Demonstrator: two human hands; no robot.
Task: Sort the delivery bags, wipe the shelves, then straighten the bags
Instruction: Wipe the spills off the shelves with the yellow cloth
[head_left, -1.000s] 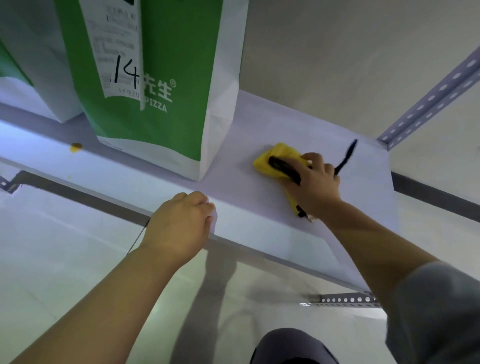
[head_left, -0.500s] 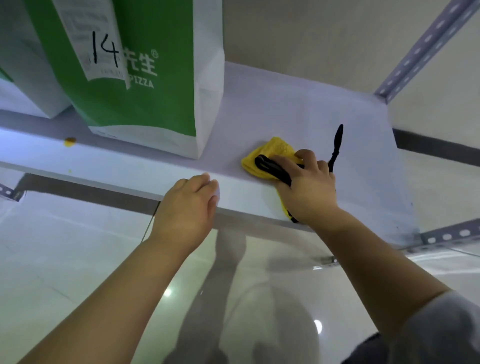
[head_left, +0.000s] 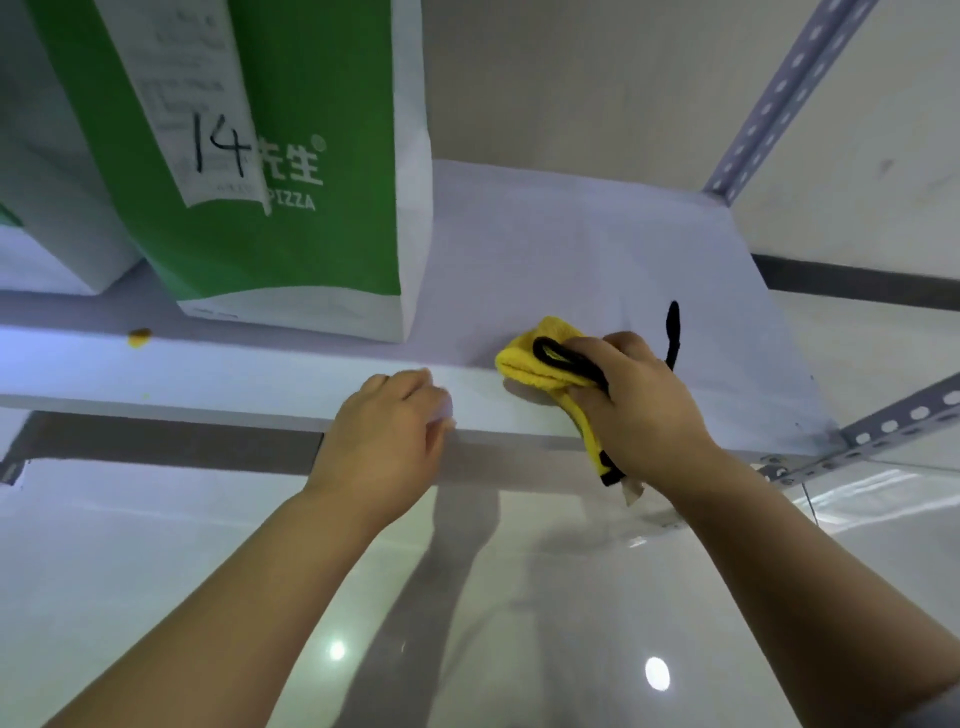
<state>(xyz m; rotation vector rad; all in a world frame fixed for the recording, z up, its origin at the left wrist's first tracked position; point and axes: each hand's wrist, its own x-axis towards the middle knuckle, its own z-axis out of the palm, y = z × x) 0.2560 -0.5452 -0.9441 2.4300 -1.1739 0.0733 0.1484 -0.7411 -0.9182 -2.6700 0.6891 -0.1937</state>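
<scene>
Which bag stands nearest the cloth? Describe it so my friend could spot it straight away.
Find the white shelf. Just left of the yellow cloth on it stands a tall green and white paper bag. Unlike the bag at the far left, its front bears a white slip with 14 handwritten in black.

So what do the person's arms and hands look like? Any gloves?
No gloves. The left hand and right hand are bare, with no rings, watch or bracelet showing. Both forearms are bare too. A bit of grey sleeve shows high on the right arm.
</scene>
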